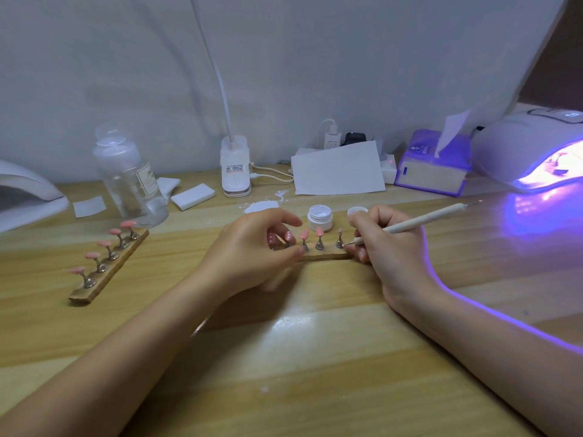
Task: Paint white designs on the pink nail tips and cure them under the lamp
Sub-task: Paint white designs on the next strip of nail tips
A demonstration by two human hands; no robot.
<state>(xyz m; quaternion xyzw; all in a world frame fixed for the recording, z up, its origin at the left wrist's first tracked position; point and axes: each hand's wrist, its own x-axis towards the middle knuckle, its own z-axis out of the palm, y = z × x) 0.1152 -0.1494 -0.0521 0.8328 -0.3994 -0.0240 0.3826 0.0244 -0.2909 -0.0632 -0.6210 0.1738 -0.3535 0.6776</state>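
A wooden strip point(328, 256) with several pink nail tips on metal stands lies at the table's middle. My left hand point(252, 250) grips its left end, and two tips under the fingers carry white dots point(287, 237). My right hand point(388, 244) holds a white dotting pen point(422, 219), whose metal point sits by the base of the rightmost stand point(339, 239). An open jar of white gel point(320, 217) stands just behind the strip. A second strip of plain pink tips point(107, 264) lies to the left. The curing lamp point(533, 152) glows violet at the far right.
A clear bottle point(132, 178) stands at the back left, with white pads point(193, 196) beside it. A clip lamp base point(236, 167), a sheet of paper point(339, 168) and a purple tissue box point(433, 165) line the back. Another white lamp point(28, 193) sits far left.
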